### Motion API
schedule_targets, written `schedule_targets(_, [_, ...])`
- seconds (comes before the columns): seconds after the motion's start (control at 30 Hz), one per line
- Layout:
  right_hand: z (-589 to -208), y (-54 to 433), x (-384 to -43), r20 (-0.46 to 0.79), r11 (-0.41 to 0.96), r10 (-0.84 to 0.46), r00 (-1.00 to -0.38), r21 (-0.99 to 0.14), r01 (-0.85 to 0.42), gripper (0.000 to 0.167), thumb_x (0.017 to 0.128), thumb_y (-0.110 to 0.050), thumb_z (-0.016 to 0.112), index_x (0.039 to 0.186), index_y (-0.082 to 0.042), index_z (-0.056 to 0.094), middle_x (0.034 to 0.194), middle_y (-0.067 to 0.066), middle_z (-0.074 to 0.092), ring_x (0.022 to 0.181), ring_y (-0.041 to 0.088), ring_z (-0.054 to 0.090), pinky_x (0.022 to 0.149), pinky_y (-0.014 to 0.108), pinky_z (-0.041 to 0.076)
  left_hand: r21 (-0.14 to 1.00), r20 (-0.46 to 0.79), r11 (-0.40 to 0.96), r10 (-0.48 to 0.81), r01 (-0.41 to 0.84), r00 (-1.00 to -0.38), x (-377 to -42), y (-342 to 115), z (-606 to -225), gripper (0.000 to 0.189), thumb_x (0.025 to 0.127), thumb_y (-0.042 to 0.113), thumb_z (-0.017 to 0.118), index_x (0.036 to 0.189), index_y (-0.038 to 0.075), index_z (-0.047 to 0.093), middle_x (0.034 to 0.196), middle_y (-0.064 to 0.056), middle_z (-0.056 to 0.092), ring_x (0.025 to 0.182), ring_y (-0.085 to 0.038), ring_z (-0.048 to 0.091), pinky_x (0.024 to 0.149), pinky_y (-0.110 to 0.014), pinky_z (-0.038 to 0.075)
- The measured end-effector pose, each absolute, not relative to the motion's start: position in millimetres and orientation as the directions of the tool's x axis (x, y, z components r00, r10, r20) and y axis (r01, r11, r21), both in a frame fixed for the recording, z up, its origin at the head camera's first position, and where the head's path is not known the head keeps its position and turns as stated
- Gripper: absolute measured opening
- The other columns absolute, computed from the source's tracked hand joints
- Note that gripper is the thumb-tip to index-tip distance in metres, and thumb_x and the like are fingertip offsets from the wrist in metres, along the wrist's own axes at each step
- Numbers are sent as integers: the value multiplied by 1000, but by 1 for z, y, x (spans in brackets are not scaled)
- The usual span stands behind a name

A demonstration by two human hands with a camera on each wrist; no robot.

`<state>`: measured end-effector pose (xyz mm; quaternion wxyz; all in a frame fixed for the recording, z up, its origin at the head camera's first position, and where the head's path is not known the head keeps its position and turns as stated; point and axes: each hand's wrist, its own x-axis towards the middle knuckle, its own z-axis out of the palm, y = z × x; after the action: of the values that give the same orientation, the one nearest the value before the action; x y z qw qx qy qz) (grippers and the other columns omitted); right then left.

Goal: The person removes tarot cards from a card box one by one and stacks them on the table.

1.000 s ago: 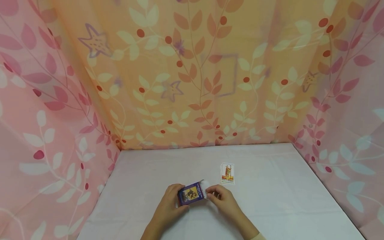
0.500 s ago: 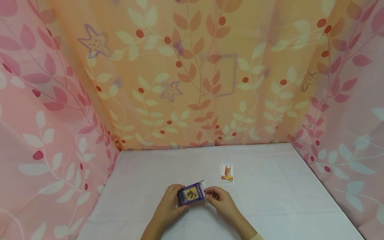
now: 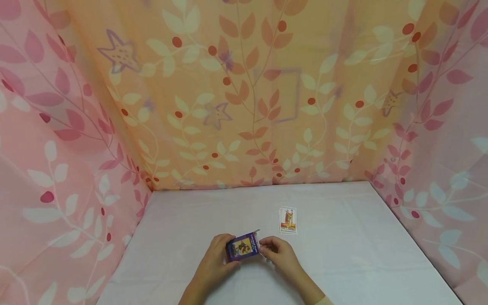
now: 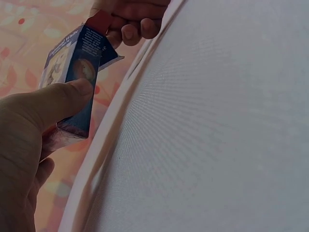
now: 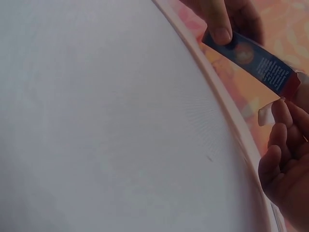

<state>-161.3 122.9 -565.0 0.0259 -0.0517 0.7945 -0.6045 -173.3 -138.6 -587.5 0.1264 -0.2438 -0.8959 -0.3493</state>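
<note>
My left hand (image 3: pixel 217 256) grips a small purple-blue card box (image 3: pixel 243 247) above the table, thumb along its side and fingers behind. A picture of a figure and white lettering show on its front. In the left wrist view the thumb presses the narrow side of the box (image 4: pixel 82 72), near a round picture. At the box's right end, flaps stick out, one dark and pointed. My right hand (image 3: pixel 280 253) has its thumb and fingertips at that end, pinching a flap by the red edge (image 5: pixel 290 86); the other fingers curl loosely. The inside of the box is hidden.
A few illustrated cards (image 3: pixel 288 220) lie in a slightly spread stack on the white-covered table (image 3: pixel 343 245), beyond my right hand. Leaf-patterned curtains (image 3: pixel 244 93) enclose the table at the back and both sides.
My right hand has shifted slightly left, closer to the box, and less of the white flap shows at the open end. The left hand and the cards stay in place.
</note>
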Motion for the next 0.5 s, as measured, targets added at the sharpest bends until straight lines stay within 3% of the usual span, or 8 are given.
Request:
schedule_targets(0.33, [-581, 130, -169, -8, 206, -134, -991, -978, -20, 26, 89, -22, 79, 107, -5, 72, 90, 5, 71, 72, 13, 64, 55, 22, 54, 569, 398, 631, 350, 528, -848, -172, -138, -585, 80, 71, 36, 93, 140, 23, 54, 140, 15, 53, 134, -10, 48, 119, -38, 41])
schedule_targets(0.5, [-571, 128, -166, -14, 220, -135, -991, -975, -16, 24, 89, -19, 78, 106, -3, 71, 90, 6, 71, 74, 14, 63, 57, 20, 54, 570, 398, 629, 352, 529, -847, -172, -137, -585, 79, 71, 35, 93, 140, 21, 55, 139, 15, 53, 134, -10, 48, 119, -38, 42])
